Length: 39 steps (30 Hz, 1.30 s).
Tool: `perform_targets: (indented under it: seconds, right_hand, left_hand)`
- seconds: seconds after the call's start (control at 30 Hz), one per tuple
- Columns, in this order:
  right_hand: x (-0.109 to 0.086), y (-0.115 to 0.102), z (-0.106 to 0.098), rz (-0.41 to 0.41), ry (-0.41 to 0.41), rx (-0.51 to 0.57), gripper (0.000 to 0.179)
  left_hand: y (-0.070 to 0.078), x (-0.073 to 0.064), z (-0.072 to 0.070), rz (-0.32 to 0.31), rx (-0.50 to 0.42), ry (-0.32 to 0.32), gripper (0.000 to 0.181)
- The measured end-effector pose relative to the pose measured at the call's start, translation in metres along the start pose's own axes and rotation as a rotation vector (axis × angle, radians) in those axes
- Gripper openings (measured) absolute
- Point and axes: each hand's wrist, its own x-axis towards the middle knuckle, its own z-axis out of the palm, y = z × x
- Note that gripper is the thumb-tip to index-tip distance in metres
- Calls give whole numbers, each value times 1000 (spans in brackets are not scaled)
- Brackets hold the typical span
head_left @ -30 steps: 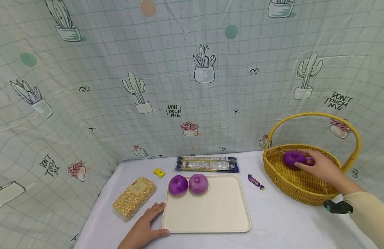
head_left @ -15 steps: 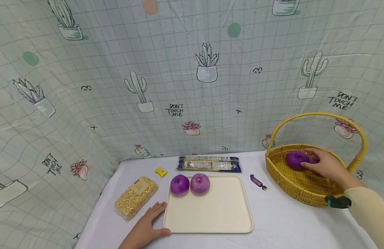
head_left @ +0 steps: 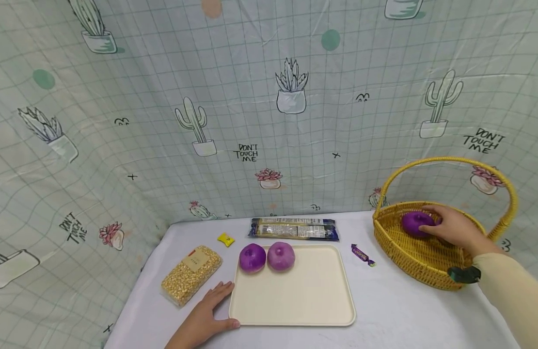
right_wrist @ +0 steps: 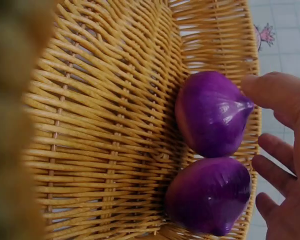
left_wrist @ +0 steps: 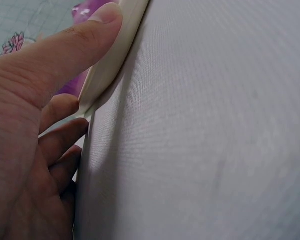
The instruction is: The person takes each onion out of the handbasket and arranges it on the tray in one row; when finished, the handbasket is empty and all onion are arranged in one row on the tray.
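Loosely, the right hand [head_left: 455, 228], fingers apart, reaches to two onions [right_wrist: 212, 115] near the basket's [head_left: 402, 254] 12 o'clock; a nudge might roll one. Left hand [head_left: 203, 312], ungripping, touches the tray's [head_left: 295, 300] 8 o'clock.

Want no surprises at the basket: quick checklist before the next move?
1. Purple onions in the basket: ok, two side by side.
2. Right hand gripping one: not ok, fingers not wrapped round either.
3. Right hand touching an onion: cannot tell.
4. Left hand at the tray: ok, by its left edge.
5. Bare space on the tray: ok, right of its two onions.
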Motion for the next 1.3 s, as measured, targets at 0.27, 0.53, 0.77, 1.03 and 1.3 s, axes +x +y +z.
perform_targets:
  seconds: [0.27, 0.53, 0.77, 1.03, 1.3]
  right_hand:
    - [8, -5, -6, 5, -84, 0, 80]
    - [18, -4, -6, -12, -119, -15, 82]
    - [20, 1, -1, -3, -146, -14, 82]
    - [19, -3, 4, -6, -184, 14, 74]
    - [19, -6, 9, -4, -205, 34, 76]
  left_hand:
    - [3, -2, -2, 6, 8, 8, 98]
    - [3, -2, -2, -5, -10, 3, 97]
    - [2, -2, -2, 14, -4, 7, 96]
    - [1, -2, -1, 11, 2, 15, 97]
    - [2, -3, -2, 14, -1, 15, 96]
